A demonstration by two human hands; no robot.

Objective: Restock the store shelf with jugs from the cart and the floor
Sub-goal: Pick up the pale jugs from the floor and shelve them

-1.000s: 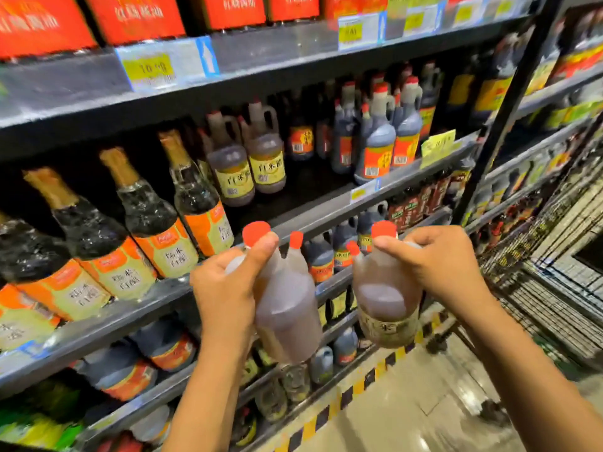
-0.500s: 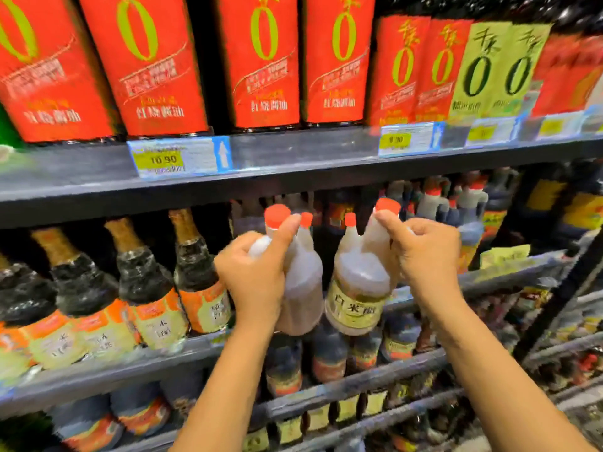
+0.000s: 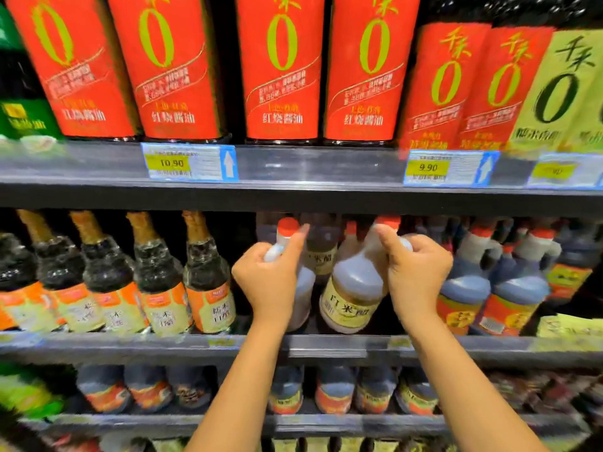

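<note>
Item 1: my left hand [image 3: 270, 282], arm outstretched, fingers wrapped round the handle of the left jug [image 3: 304, 293], thumb up by its red cap.
Item 2: my right hand [image 3: 417, 275] grips the right jug [image 3: 355, 285], tilted, labelled 白米醋.
Both jugs are just inside the middle shelf [image 3: 326, 345].
Above: price tags 10.90 [image 3: 189, 163] and 9.90 [image 3: 450, 168].

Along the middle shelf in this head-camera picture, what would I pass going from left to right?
A row of foil-necked bottles with orange labels → left hand gripping a red-capped jug → yellow-labelled jug → right hand gripping it → dark jugs with orange labels.
</note>
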